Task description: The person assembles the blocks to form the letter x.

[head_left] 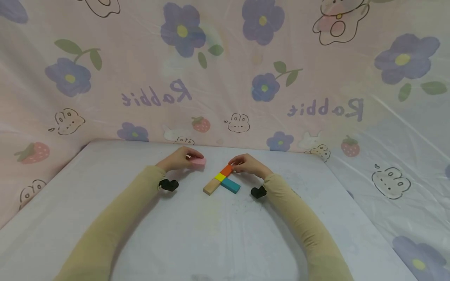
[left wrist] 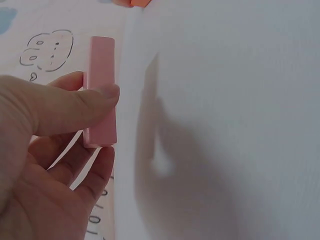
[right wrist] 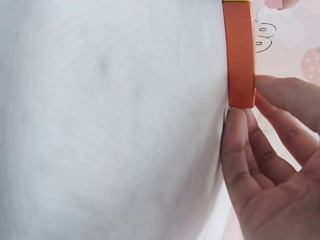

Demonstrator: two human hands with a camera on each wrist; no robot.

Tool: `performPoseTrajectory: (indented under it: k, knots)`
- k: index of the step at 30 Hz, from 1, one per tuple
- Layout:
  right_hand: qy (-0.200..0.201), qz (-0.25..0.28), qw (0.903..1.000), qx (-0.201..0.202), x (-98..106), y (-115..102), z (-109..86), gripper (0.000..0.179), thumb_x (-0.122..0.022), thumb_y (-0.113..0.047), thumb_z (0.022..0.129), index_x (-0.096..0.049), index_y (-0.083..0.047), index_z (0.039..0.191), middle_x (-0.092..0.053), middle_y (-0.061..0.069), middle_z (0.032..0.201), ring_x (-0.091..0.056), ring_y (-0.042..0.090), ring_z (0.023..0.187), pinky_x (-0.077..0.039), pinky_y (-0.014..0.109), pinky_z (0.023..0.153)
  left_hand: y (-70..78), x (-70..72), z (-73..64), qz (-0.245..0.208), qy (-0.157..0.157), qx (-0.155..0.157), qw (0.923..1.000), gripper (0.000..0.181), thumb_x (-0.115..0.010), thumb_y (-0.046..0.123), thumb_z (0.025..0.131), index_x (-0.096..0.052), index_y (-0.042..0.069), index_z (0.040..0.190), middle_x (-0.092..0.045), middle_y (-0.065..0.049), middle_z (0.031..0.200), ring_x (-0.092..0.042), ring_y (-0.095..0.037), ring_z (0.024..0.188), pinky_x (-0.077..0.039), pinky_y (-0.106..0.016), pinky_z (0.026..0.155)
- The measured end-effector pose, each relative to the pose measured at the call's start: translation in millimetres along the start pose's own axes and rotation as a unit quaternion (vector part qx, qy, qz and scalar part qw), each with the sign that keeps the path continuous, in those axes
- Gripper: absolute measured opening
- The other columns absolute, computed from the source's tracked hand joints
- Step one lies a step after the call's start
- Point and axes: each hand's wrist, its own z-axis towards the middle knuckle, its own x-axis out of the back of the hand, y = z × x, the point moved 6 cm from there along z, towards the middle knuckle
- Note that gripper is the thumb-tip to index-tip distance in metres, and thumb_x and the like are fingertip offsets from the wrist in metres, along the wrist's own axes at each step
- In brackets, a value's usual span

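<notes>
My left hand (head_left: 181, 159) pinches a pink block (left wrist: 101, 67) between thumb and fingers. The left wrist view shows this long block raised off the white surface, its shadow beside it. My right hand (head_left: 250, 165) holds the far end of an orange block (right wrist: 241, 55), thumb at one side and fingertips at the end. That orange block lies in line with a small yellow block (head_left: 220, 177) and a tan wooden block (head_left: 211, 186). A teal block (head_left: 230, 185) angles off from the yellow one toward the lower right.
The blocks lie on a white-covered table (head_left: 211, 238). Behind it and along the sides hangs a pink curtain (head_left: 225, 78) printed with flowers, rabbits and strawberries. A black device is strapped at the left wrist (head_left: 169, 185) and another at the right wrist (head_left: 258, 191).
</notes>
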Motion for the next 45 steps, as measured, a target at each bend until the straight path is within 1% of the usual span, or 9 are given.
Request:
performPoseTrajectory:
  k: [4, 12, 15, 18, 21, 24, 32, 40, 45]
  knots:
    - [-0.001, 0.001, 1.0, 0.002, -0.8, -0.9, -0.2, 0.028, -0.064, -0.014, 0.092, -0.065, -0.007, 0.12, -0.064, 0.008, 0.106, -0.061, 0.019, 0.087, -0.051, 0.029, 0.078, 2.1, -6.7, 2.4, 0.001, -0.008, -0.003, 1.0, 0.035, -0.073, 0.003, 0.083, -0.068, 0.008, 0.118, -0.062, -0.007, 0.121, -0.054, -0.023, 0.108, -0.042, -0.04, 0.098]
    - [-0.004, 0.005, 1.0, 0.004, -2.0, -2.5, -1.1, 0.032, -0.064, -0.014, 0.092, -0.063, -0.003, 0.122, -0.062, 0.012, 0.11, -0.061, 0.024, 0.091, -0.051, 0.036, 0.084, 3.3, -18.5, 5.0, 0.002, -0.021, 0.016, 0.9996, 0.035, -0.074, 0.005, 0.083, -0.068, 0.011, 0.117, -0.062, -0.004, 0.121, -0.053, -0.023, 0.108, -0.042, -0.038, 0.098]
    - [-0.011, 0.012, 0.9999, 0.001, -2.1, -1.8, -0.3, 0.034, -0.064, -0.012, 0.092, -0.061, -0.001, 0.124, -0.062, 0.015, 0.112, -0.061, 0.03, 0.094, -0.05, 0.04, 0.087, 4.9, -22.2, 5.2, 0.006, -0.025, 0.018, 0.9995, 0.036, -0.073, 0.004, 0.083, -0.068, 0.011, 0.118, -0.062, -0.004, 0.121, -0.053, -0.022, 0.108, -0.042, -0.038, 0.098]
    - [-0.02, 0.017, 0.9996, -0.003, -2.5, -7.9, -3.4, 0.034, -0.062, -0.008, 0.093, -0.059, 0.003, 0.125, -0.06, 0.02, 0.114, -0.059, 0.036, 0.098, -0.048, 0.045, 0.089, 6.2, -26.1, 6.9, 0.009, -0.027, 0.019, 0.9994, 0.035, -0.073, 0.004, 0.084, -0.068, 0.013, 0.118, -0.062, -0.002, 0.121, -0.052, -0.022, 0.108, -0.042, -0.037, 0.098]
    - [-0.023, 0.017, 0.9996, -0.004, -2.6, -8.9, -3.3, 0.034, -0.061, -0.007, 0.093, -0.058, 0.004, 0.125, -0.06, 0.022, 0.115, -0.058, 0.037, 0.098, -0.048, 0.047, 0.09, 6.5, -30.5, 9.5, 0.011, -0.031, 0.021, 0.9992, 0.035, -0.073, 0.006, 0.084, -0.068, 0.014, 0.118, -0.062, -0.001, 0.121, -0.051, -0.021, 0.109, -0.042, -0.036, 0.098]
    - [-0.017, 0.014, 0.9997, -0.001, -2.8, -2.2, 0.9, 0.035, -0.062, -0.011, 0.093, -0.059, 0.001, 0.126, -0.06, 0.019, 0.115, -0.059, 0.031, 0.095, -0.048, 0.044, 0.09, 7.8, -35.0, 11.4, 0.017, -0.04, 0.021, 0.9988, 0.035, -0.073, 0.006, 0.084, -0.068, 0.015, 0.118, -0.061, 0.0, 0.121, -0.051, -0.021, 0.108, -0.042, -0.036, 0.098]
    - [-0.002, -0.005, 1.0, -0.001, -1.4, -3.3, -0.8, 0.031, -0.064, -0.016, 0.092, -0.063, -0.006, 0.122, -0.063, 0.011, 0.111, -0.06, 0.022, 0.091, -0.05, 0.032, 0.083, 10.2, -41.3, 13.7, 0.031, -0.057, 0.039, 0.9971, 0.035, -0.072, 0.003, 0.084, -0.069, 0.018, 0.116, -0.06, 0.0, 0.119, -0.049, -0.021, 0.104, -0.043, -0.035, 0.096]
    - [-0.002, -0.001, 1.0, 0.0, 0.1, -3.9, -1.5, 0.029, -0.064, -0.014, 0.092, -0.064, -0.006, 0.121, -0.064, 0.009, 0.109, -0.061, 0.02, 0.09, -0.051, 0.03, 0.082, 11.8, -43.4, 16.2, 0.034, -0.059, 0.039, 0.9969, 0.035, -0.071, 0.002, 0.084, -0.069, 0.018, 0.115, -0.061, 0.0, 0.119, -0.05, -0.02, 0.104, -0.043, -0.035, 0.096]
    - [0.0, -0.004, 1.0, -0.002, -0.8, -3.0, -0.7, 0.03, -0.065, -0.014, 0.092, -0.064, -0.006, 0.121, -0.064, 0.009, 0.109, -0.061, 0.02, 0.09, -0.051, 0.03, 0.081, 13.2, -46.0, 16.9, 0.027, -0.067, 0.037, 0.9967, 0.033, -0.073, 0.004, 0.084, -0.071, 0.018, 0.113, -0.063, 0.001, 0.114, -0.051, -0.02, 0.101, -0.044, -0.034, 0.095]
